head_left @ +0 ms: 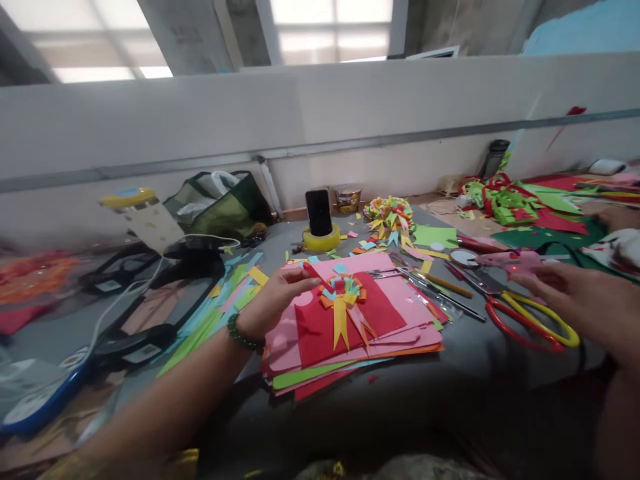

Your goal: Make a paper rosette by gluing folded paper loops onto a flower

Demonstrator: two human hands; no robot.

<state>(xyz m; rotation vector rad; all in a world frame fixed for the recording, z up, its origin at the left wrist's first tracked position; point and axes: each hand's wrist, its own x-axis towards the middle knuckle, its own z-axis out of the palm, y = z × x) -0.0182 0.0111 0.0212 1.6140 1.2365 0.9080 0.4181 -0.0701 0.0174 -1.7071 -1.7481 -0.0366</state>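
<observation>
Left hand [280,297] over sheet stack's [285,347] left edge, pinch-closed on red strip [316,273]; right hand [563,287], extended across bench's [400,383] front edge, curled round glue gun [515,260].

Person here, bare hands, left [280,297] and right [573,293]. Left wrist: beaded bracelet [245,335], dark green, round beads, single strand, sits close, slight shine. Left forearm bare from bracelet down toward elbow. Right forearm bare too, blurry. Down by the lap, patterned fabric [336,469] with yellow bits, too blurred to say which garment.
</observation>
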